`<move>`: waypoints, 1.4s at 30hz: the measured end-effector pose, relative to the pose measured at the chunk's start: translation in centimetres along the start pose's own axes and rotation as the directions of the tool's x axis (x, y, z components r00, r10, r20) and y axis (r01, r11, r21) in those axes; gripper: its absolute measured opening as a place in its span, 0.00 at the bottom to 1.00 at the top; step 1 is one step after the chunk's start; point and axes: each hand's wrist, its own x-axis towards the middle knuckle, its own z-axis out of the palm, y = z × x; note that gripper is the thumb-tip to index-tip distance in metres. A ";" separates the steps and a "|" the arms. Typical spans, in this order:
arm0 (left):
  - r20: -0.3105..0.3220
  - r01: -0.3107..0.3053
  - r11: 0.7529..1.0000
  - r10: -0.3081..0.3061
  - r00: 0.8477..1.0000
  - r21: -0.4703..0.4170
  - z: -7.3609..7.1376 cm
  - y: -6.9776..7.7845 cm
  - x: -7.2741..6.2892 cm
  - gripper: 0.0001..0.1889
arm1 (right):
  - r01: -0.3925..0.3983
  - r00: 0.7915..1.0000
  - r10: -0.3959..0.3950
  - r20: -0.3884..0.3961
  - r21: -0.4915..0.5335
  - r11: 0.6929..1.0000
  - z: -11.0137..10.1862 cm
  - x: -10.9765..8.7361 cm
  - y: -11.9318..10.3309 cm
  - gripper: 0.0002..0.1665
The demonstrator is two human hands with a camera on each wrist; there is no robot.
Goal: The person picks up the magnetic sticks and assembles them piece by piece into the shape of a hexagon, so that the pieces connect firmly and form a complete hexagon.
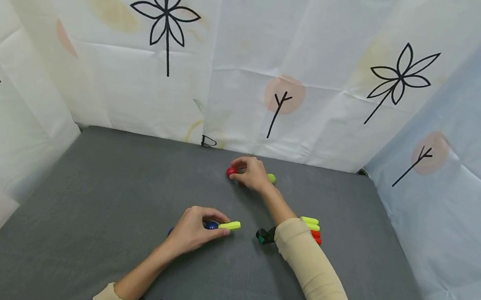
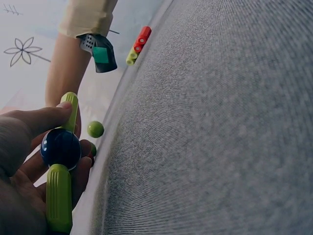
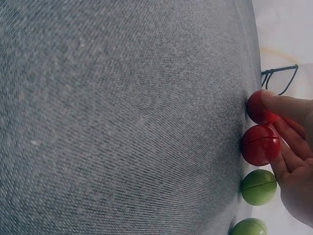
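Grey worktop (image 1: 125, 180): right grip (image 1: 253, 173) pinches red ball (image 3: 257, 108), best lifted clear of second ball (image 3: 260, 145) palmward; left grip (image 1: 193, 226) pinches rod (image 1: 231, 225).

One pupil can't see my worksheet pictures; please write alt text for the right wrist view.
The right hand grips a red ball. Lined up beside it on grey fabric are a second red ball and two green balls, one partly out of frame.
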 end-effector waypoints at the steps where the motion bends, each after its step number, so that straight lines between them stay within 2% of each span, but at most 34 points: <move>1: 0.000 0.003 1.000 -0.003 1.000 0.002 0.0 0.0 0.0 0.08 | 0.004 1.000 -0.004 -0.003 0.008 1.000 0.0 0.0 0.0 0.22; 9: -0.004 -0.001 1.000 0.001 1.000 -0.003 0.0 0.1 0.1 0.08 | 0.032 0.999 -0.027 -0.038 0.141 0.989 -0.6 -0.9 -0.1 0.23; 13: -0.006 0.008 1.000 -0.008 1.000 0.009 0.1 0.1 0.1 0.08 | 0.059 0.997 -0.050 -0.065 0.145 0.988 -1.3 -2.1 -0.5 0.24; 18: 0.002 0.023 1.000 -0.023 1.000 0.017 0.1 0.2 0.1 0.08 | 0.106 0.992 -0.093 -0.082 0.159 0.982 -2.3 -4.3 -1.4 0.22; 27: -0.003 -0.003 1.000 0.003 1.000 0.000 0.0 0.1 0.2 0.09 | 0.168 0.986 -0.158 -0.060 0.237 0.957 -3.5 -9.1 -2.7 0.21; 35: 0.001 0.015 1.000 -0.015 1.000 0.009 -0.2 0.1 0.2 0.10 | 0.159 0.987 -0.159 -0.020 0.254 0.954 -3.6 -13.3 -2.3 0.20; 42: -0.008 0.020 1.000 -0.020 1.000 0.008 -0.2 0.2 0.2 0.09 | 0.124 0.991 -0.133 0.011 0.278 0.953 -2.8 -15.7 -1.1 0.20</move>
